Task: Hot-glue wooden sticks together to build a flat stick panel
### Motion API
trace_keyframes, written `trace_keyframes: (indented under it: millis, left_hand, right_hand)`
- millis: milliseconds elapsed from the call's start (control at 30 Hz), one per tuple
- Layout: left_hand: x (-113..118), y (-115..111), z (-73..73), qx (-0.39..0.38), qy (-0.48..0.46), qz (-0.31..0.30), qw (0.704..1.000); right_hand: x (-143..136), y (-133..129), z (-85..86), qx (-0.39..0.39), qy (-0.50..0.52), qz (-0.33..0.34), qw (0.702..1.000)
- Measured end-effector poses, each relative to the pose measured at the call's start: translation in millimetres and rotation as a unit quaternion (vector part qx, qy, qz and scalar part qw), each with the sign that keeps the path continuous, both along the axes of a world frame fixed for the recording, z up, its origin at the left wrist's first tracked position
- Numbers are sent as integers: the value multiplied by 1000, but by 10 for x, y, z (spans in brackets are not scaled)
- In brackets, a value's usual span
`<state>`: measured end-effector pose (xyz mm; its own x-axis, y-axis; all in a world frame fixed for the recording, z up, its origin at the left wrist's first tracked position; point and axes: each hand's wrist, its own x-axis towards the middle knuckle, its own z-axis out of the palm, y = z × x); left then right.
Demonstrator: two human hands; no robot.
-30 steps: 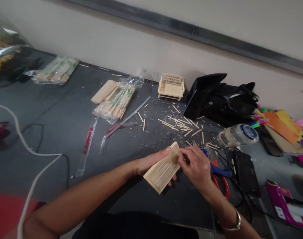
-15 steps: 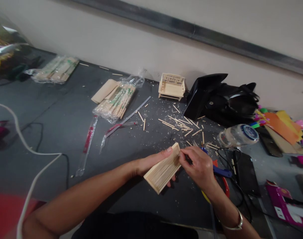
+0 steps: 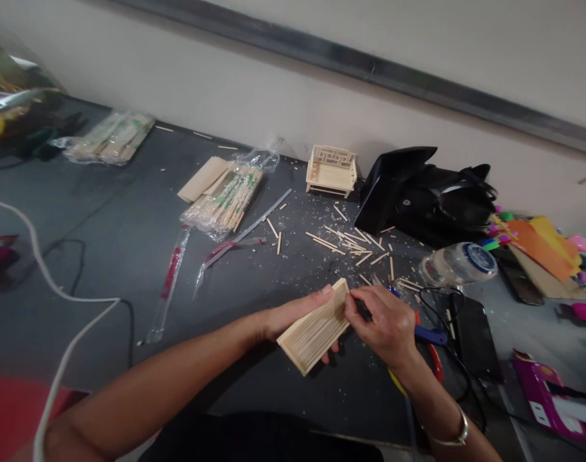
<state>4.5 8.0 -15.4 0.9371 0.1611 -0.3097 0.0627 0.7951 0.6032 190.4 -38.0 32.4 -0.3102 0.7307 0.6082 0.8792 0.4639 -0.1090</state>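
Note:
My left hand [image 3: 300, 312] is wrapped round a small rectangular wooden panel [image 3: 314, 330] made of thin sticks with a raised border. Its thumb lies along the far edge and its fingertips show underneath. At the panel's upper right corner, my right hand [image 3: 382, 321] is pinched against the wood; whatever sits between its fingertips is too small to make out. Loose thin sticks [image 3: 353, 239] lie scattered beyond the panel among pale crumbs. A miniature wooden bench [image 3: 331, 172] with a lattice back stands by the wall.
Two plastic packs of sticks, a nearer one [image 3: 225, 199] and a farther one [image 3: 110, 138], lie left. A black bag [image 3: 427, 196], a lidded jar [image 3: 459, 263], a phone [image 3: 475, 337] and blue-handled scissors or pliers [image 3: 430, 335] are right. A white cable [image 3: 56, 289] crosses the left side.
Almost nothing differs. The view has shifted slightly, and both hands keep their places on the wooden panel, the right still pinching at its corner.

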Motion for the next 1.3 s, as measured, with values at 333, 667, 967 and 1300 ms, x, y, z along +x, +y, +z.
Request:
trace_keyframes:
  millis: [333, 667, 967, 1300]
  left_hand:
    - [8, -24, -3, 7, -4, -5, 1000]
    - [16, 44, 15, -26, -67, 6, 997]
    - [12, 45, 25, -23, -71, 6, 997]
    - [24, 42, 25, -21, -85, 18, 996]
  right_hand:
    - [-14, 21, 16, -3, -7, 21, 1000]
    - [4, 3, 52, -30, 44, 4, 999]
    - [-4, 2, 44, -49, 57, -6, 997]
    - [6, 10, 18, -59, 52, -8, 997]
